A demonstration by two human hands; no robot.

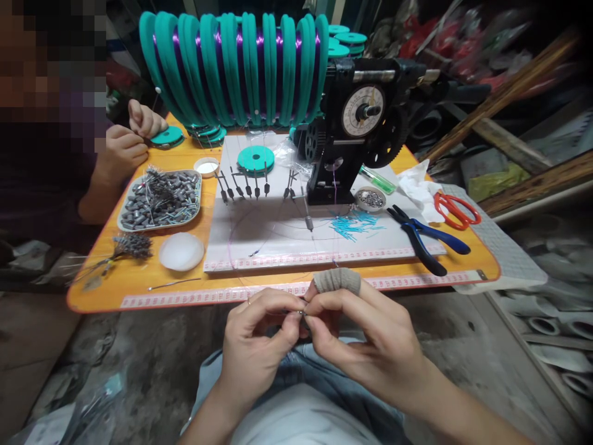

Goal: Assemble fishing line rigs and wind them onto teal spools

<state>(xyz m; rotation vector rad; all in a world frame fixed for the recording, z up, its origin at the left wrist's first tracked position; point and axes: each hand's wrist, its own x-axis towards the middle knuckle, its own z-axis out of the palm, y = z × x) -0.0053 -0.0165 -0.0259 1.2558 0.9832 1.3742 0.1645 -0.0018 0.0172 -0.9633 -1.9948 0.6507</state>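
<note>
Just off the table's front edge, my left hand [262, 337] and my right hand [365, 334] meet, thumbs and forefingers pinched. Between the fingertips shows a tiny metal piece [301, 313], too small to name for sure. A grey cloth band wraps one finger of my right hand. Above them hang several green foam spools [227, 68] wound with purple line, on a black winding machine [356, 123] with a dial. Dark sinkers [257, 191] dangle from the spools, and a single sinker [309, 223] hangs lower over the white board [278, 247].
Blue tubes [354, 225], a dish of small metal parts [370, 199], blue-handled pliers [421, 238] and red scissors [456, 210] lie at right. At left are a tray of sinkers [160, 201], a white lid [181, 251] and a co-worker's hands [134, 133] at a green spool.
</note>
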